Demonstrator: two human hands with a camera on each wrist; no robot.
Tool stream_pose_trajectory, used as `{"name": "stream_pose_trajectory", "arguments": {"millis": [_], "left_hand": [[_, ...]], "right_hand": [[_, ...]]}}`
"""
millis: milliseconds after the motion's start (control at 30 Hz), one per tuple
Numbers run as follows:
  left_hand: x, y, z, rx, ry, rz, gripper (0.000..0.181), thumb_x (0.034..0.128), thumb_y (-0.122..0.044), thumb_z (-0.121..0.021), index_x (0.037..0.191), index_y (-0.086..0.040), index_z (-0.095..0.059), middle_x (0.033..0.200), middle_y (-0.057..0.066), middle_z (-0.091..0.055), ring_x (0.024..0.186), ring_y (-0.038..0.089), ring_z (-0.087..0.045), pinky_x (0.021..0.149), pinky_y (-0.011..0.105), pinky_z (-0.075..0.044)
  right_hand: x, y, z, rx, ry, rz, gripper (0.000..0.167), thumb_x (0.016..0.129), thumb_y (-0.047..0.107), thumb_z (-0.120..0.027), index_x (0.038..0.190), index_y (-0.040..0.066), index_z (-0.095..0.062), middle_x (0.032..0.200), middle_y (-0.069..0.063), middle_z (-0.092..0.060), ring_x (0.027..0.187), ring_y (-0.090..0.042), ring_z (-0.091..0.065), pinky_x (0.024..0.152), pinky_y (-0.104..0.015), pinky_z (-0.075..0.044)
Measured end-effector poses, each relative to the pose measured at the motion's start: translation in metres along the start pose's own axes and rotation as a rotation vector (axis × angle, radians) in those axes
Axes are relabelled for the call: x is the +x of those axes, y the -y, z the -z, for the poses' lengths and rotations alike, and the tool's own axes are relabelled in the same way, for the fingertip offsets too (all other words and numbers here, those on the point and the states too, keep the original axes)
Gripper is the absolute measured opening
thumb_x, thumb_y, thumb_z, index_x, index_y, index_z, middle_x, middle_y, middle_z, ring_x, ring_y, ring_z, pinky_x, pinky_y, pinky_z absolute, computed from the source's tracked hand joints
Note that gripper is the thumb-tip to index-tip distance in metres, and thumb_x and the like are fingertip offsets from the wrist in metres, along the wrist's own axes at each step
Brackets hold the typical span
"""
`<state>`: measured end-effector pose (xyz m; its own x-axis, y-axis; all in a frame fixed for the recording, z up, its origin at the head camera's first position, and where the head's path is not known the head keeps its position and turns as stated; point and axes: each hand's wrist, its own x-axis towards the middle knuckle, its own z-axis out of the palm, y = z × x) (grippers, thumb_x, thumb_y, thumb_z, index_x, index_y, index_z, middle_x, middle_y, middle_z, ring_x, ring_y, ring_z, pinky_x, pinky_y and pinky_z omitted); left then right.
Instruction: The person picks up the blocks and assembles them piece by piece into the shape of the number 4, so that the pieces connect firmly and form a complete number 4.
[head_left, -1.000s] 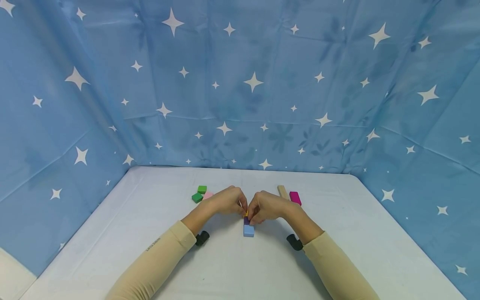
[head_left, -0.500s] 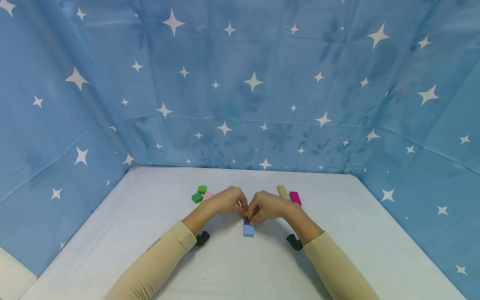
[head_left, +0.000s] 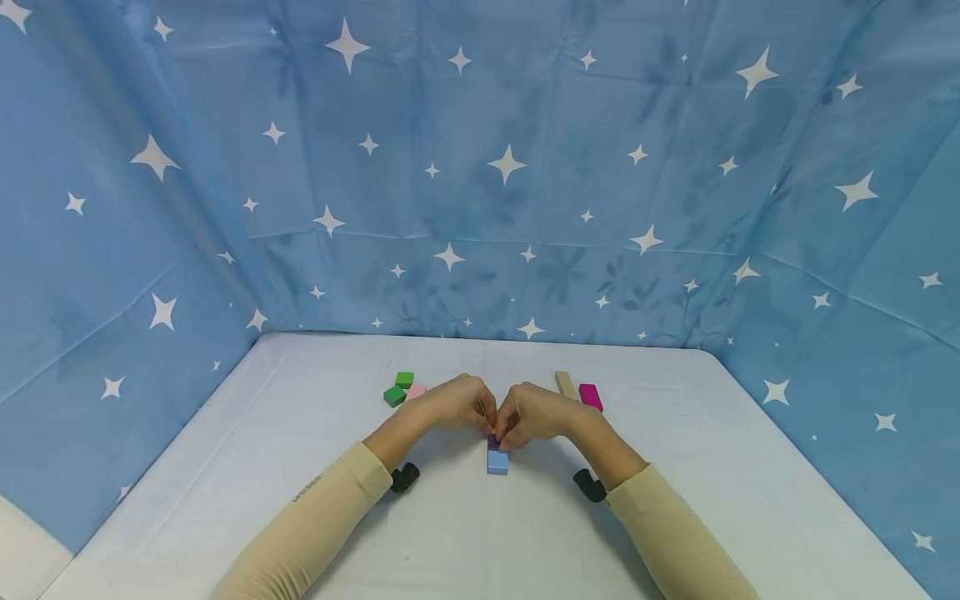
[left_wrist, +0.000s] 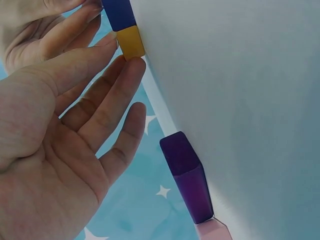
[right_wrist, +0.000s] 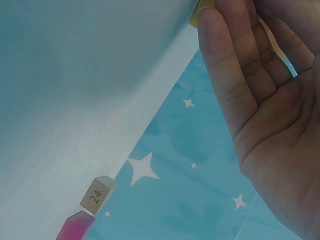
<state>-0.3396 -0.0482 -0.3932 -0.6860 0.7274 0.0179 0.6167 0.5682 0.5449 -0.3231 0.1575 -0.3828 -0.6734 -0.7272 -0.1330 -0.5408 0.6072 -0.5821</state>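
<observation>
A short row of small blocks runs away from me on the table in the head view: a light blue block [head_left: 497, 463] nearest, then a dark blue block [head_left: 492, 443], then a yellow block [left_wrist: 130, 42]. My left hand [head_left: 459, 403] pinches the yellow block between thumb and fingertip, its other fingers spread loosely below in the left wrist view. My right hand [head_left: 534, 414] holds the dark blue block at its side, the two blocks touching end to end. Fingers partly cover both blocks in the head view.
Left of the hands lie a light green block [head_left: 405, 379], a dark green block [head_left: 394, 396] and a pink block [head_left: 416, 391]. A purple block [left_wrist: 187, 177] shows in the left wrist view. At right are a wooden block [head_left: 566, 384] marked 24 and a magenta block [head_left: 591, 397].
</observation>
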Motion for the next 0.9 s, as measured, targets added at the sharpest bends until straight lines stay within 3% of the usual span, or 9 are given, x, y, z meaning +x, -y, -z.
{"name": "stream_pose_trajectory", "arguments": {"millis": [200,533,900], "left_hand": [[0.0012,0.0041,-0.0005,-0.037,0.018,-0.010,0.015,0.0881,-0.005,-0.081,0.089,-0.020,-0.081,0.091,-0.009,-0.078,0.089,0.006,-0.071,0.082,0.022,-0.056],[0.0012,0.0031,-0.0009,-0.011,0.054,-0.022,0.015,0.0919,-0.005,-0.077,0.098,-0.018,-0.082,0.098,-0.007,-0.079,0.090,0.008,-0.070,0.081,0.023,-0.056],[0.0012,0.0010,-0.0009,0.037,0.055,-0.012,0.017,0.0907,-0.005,-0.078,0.099,-0.019,-0.083,0.099,-0.009,-0.078,0.090,0.006,-0.069,0.082,0.022,-0.055]], "right_hand": [[-0.0002,0.0010,0.0010,-0.012,0.001,-0.009,0.006,0.085,0.009,-0.086,0.088,0.014,-0.084,0.081,0.008,-0.076,0.071,-0.010,-0.066,0.066,-0.026,-0.058],[-0.0008,0.0000,0.0005,-0.013,-0.004,-0.019,0.006,0.086,0.010,-0.085,0.087,0.015,-0.084,0.082,0.008,-0.076,0.074,-0.012,-0.066,0.068,-0.027,-0.058],[-0.0004,-0.0013,-0.0001,-0.006,0.001,-0.008,0.006,0.085,0.009,-0.086,0.088,0.013,-0.084,0.083,0.007,-0.076,0.073,-0.011,-0.066,0.067,-0.026,-0.058]]}}
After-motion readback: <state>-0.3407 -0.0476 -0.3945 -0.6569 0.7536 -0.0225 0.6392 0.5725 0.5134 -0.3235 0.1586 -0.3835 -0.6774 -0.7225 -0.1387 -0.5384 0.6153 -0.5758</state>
